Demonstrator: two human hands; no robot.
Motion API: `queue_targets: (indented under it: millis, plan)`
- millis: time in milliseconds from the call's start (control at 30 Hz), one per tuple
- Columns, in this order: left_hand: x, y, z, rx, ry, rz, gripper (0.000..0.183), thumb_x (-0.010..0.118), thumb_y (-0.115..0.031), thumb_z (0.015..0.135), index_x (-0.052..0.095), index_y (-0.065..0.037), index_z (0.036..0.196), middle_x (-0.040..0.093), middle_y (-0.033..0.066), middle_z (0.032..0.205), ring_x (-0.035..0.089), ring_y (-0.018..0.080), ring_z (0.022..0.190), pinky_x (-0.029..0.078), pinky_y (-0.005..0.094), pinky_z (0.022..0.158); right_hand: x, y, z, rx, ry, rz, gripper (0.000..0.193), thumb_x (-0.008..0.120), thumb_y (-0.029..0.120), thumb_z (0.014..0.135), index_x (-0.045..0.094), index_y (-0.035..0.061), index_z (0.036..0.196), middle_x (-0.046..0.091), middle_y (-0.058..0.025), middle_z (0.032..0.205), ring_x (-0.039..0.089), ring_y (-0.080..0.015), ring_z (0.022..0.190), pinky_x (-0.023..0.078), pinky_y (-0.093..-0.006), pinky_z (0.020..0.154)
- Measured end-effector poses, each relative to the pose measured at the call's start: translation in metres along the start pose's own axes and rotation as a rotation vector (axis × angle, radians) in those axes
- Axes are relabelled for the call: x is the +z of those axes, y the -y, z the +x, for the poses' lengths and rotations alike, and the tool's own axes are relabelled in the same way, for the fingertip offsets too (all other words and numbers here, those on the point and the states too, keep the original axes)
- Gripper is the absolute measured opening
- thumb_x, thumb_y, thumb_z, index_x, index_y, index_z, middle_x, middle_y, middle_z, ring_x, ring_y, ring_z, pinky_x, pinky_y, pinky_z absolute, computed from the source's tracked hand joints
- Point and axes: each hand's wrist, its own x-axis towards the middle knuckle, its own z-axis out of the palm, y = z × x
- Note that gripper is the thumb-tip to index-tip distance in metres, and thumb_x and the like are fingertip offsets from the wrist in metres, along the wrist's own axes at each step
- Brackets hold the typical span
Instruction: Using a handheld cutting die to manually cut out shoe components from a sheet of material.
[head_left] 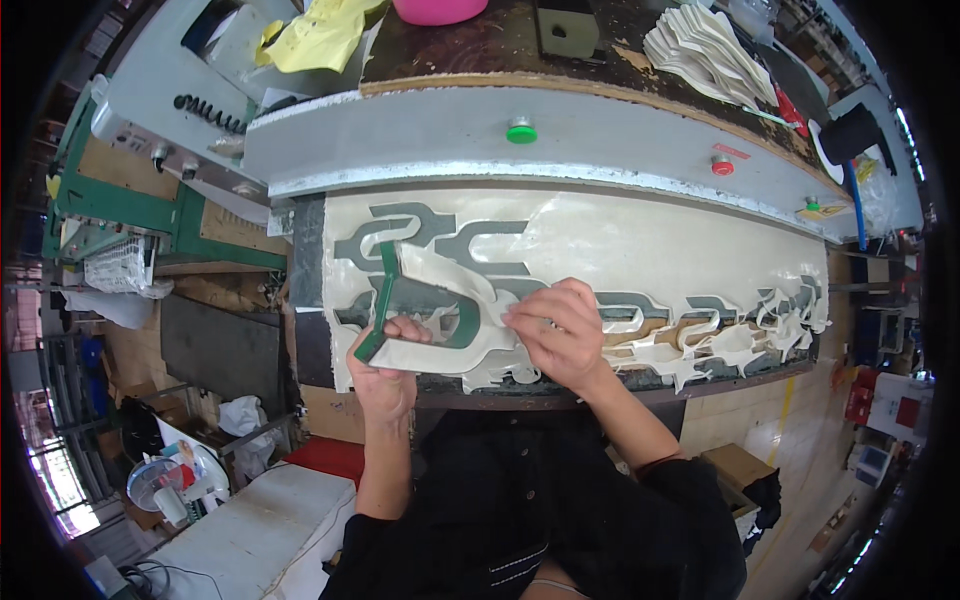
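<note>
My left hand is closed around the open end of a U-shaped cutting die, its fingers curling inside the U. The die has green walls, and cream leather-like material lies along its arms. At the die's rounded end, my right hand pinches the cream piece between thumb and fingers. Both hands hold this above a cream sheet, spread over the dark press bed. U-shaped cut-outs run through the sheet's left side and near edge. Curled cream scraps bunch along the near right edge.
Beyond the sheet runs a grey press beam with a green button and a red button. On its top shelf sit a stack of cream pieces and a pink container. A white table stands at lower left.
</note>
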Motion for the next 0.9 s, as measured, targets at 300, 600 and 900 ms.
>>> queue_targets:
  millis: [300,600,900]
  plan:
    - [-0.008,-0.004,-0.01,0.019,-0.09,-0.28,0.048,0.077,-0.031,0.102,0.061,0.001,0.135,0.066,0.0151,0.129,0.065,0.026,0.119,0.054,0.0431,0.108,0.003,0.039,-0.029,-0.218,-0.028,0.077,0.013,0.079,0.002,0.082,0.079,0.008,0.094,0.079,-0.0114,0.102,0.076,-0.026,0.087,0.054,-0.0448,0.092]
    - [0.01,0.013,-0.005,-0.333,-0.45,0.007,0.034,0.054,-0.03,0.117,0.07,-0.001,0.119,0.075,0.0052,0.103,0.07,0.0111,0.09,0.057,0.028,0.081,0.039,0.026,-0.09,0.721,-0.096,0.458,0.009,0.065,0.006,0.108,0.063,-0.0008,0.113,0.074,-0.0093,0.104,0.067,-0.0118,0.096,0.054,-0.0279,0.087]
    - [0.018,0.039,-0.014,-0.571,-0.566,0.054,0.025,0.072,-0.028,0.107,0.067,-0.006,0.118,0.073,0.002,0.1,0.072,0.0143,0.086,0.058,0.03,0.067,0.049,0.038,-0.169,0.939,-0.032,0.849,0.048,0.07,0.025,0.107,0.059,-0.0078,0.14,0.077,-0.0101,0.107,0.07,-0.0126,0.102,0.055,-0.0318,0.089]
